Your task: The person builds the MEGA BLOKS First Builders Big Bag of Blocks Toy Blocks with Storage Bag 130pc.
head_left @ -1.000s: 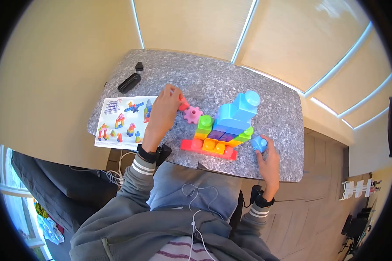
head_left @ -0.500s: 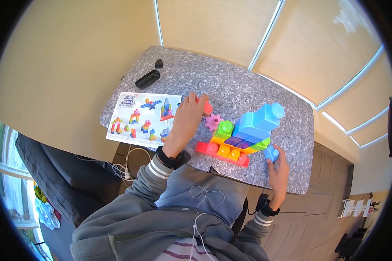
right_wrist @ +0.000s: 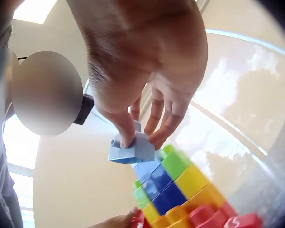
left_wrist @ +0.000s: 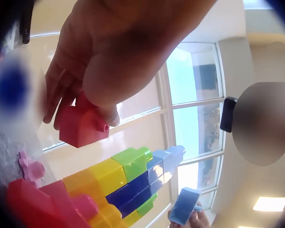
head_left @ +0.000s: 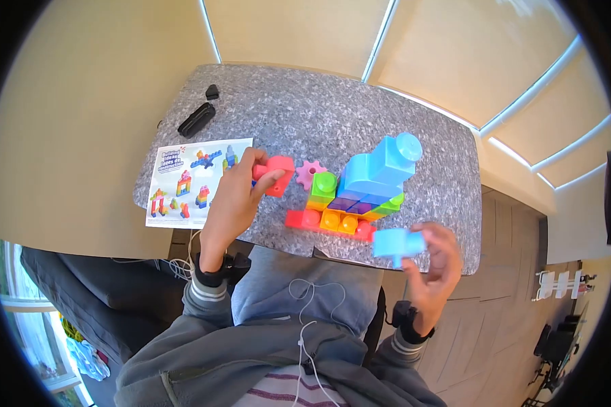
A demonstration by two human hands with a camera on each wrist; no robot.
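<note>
My left hand (head_left: 231, 201) pinches a red block (head_left: 279, 173) between thumb and fingers, raised over the right edge of the picture sheet. In the left wrist view a small round peg sticks out of the block's side. At the table's front right, my right hand (head_left: 440, 264) grips a light blue block (head_left: 388, 243) with a stud and small side pegs, held up off the tabletop. Between the hands stands a block build (head_left: 361, 175): red and orange at the base, yellow, green and dark blue above, light blue on top. A pink gear (head_left: 306, 178) lies just behind it.
A printed building ideas sheet (head_left: 176, 193) lies on the left of the grey speckled table (head_left: 278, 95). Behind it are a black case (head_left: 197, 121) and a small black piece (head_left: 212, 91). The table's front edge runs close before the body.
My left hand has lifted the red block from beside the pink gear and drawn it left and nearer. My right hand has raised the light blue block and brought it toward the body.
</note>
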